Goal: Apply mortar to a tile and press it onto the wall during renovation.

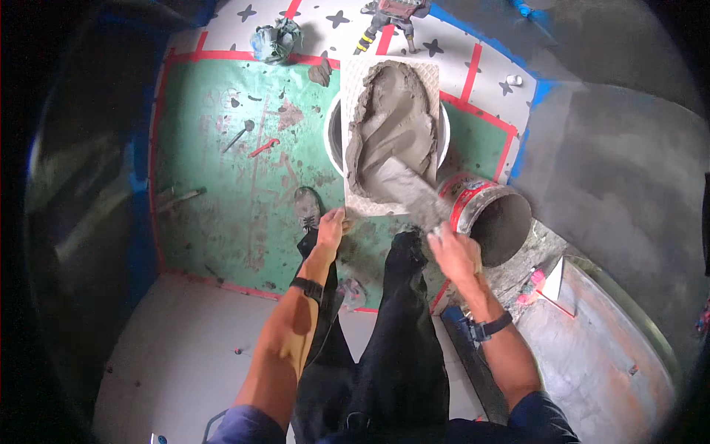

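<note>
A pale textured board [353, 78] rests across the rim of a white bucket [333, 133] in front of me. Wet grey mortar [396, 111] is heaped over most of it, with smooth sweeps through the middle. My right hand [456, 255] is closed round the near end of a flat trowel [418, 194], whose blade lies on the mortar's lower right side. At the board's near left corner, my left hand [332, 228] has its fingers curled against the edge, gripping it. Part of the trowel's handle is hidden by my right hand.
A mortar-smeared bucket [497, 214] with a red label lies tipped beside the board. On the green floor sheet [200, 96] are a dark-headed tool [238, 136] and a red tool [264, 147]. A crumpled plastic bag [277, 41] sits at the far left.
</note>
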### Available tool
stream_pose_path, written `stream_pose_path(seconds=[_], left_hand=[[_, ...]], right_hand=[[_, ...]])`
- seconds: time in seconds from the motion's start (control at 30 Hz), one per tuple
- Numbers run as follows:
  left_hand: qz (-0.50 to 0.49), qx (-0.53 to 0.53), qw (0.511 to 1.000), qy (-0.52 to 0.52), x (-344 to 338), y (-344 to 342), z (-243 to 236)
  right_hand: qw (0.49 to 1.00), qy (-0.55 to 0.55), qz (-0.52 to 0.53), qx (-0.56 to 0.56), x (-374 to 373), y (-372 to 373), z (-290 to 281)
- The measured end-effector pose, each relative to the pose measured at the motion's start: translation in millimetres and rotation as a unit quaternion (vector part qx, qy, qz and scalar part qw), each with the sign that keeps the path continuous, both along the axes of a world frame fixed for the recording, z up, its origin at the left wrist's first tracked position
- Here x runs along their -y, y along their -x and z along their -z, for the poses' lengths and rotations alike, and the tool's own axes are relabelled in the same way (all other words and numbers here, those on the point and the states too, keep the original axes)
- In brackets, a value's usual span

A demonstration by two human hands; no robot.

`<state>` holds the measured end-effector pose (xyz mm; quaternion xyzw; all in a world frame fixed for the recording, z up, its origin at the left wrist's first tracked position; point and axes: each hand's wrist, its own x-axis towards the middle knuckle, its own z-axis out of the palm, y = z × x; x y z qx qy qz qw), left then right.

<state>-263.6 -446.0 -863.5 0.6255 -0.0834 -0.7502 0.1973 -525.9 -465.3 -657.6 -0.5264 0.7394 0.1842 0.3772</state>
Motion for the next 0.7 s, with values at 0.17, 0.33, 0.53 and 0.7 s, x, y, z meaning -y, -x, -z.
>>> stream_pose_path(seconds=[0.17, 0.33, 0.53, 0.7], left_hand=[[-0.001, 0.009, 1.000, -0.016, 5.2, 1.8, -9.8], [-0.001, -0.004, 1.000, -0.029, 9.4, -3.0, -18.9], [0.042, -0.010, 0.999, -0.013, 4.6, -2.0, -12.4], [0.021, -0.004, 0.998, -0.054, 1.7, 1.1, 9.8]], right_hand=[[0.851, -0.087, 0.464, 0.229, -61.8, -30.6, 15.4], [1.000, 0.010, -0.008, -0.003, -59.9, -24.9, 5.0], [0.884, -0.057, 0.400, 0.234, -107.0, -7.2, 29.4], [0.946, 0.087, 0.278, 0.140, -150.2, -22.2, 80.7]])
